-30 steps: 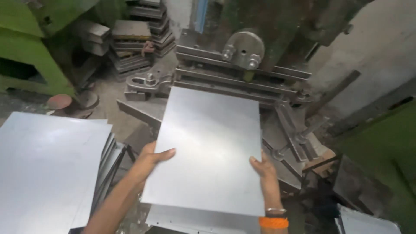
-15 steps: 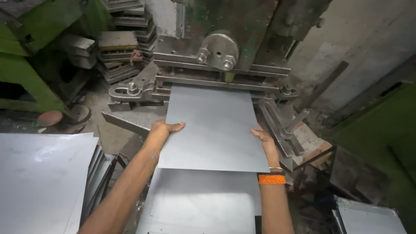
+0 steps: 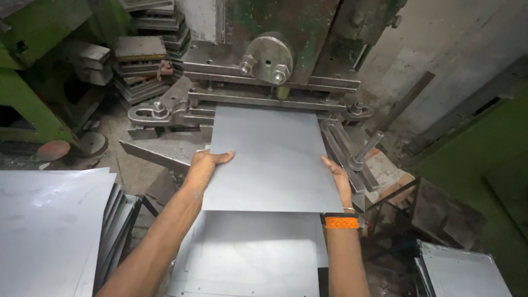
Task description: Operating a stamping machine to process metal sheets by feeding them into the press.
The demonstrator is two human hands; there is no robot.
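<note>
The flat grey rectangular metal sheet [image 3: 273, 159] lies with its far edge at the green press's [image 3: 275, 33] slot, gripped at its side edges by the left hand [image 3: 204, 166] and right hand [image 3: 338, 179]; pressing looks not yet done.

Steel sheet [image 3: 275, 159] between both hands [image 3: 204, 165]

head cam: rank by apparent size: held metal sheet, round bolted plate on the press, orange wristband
1. Held metal sheet, gripped at its edges by left hand and right hand: largest by far.
2. Round bolted plate on the press: much smaller, though it sits farther from the camera.
3. Orange wristband: smallest.
</note>
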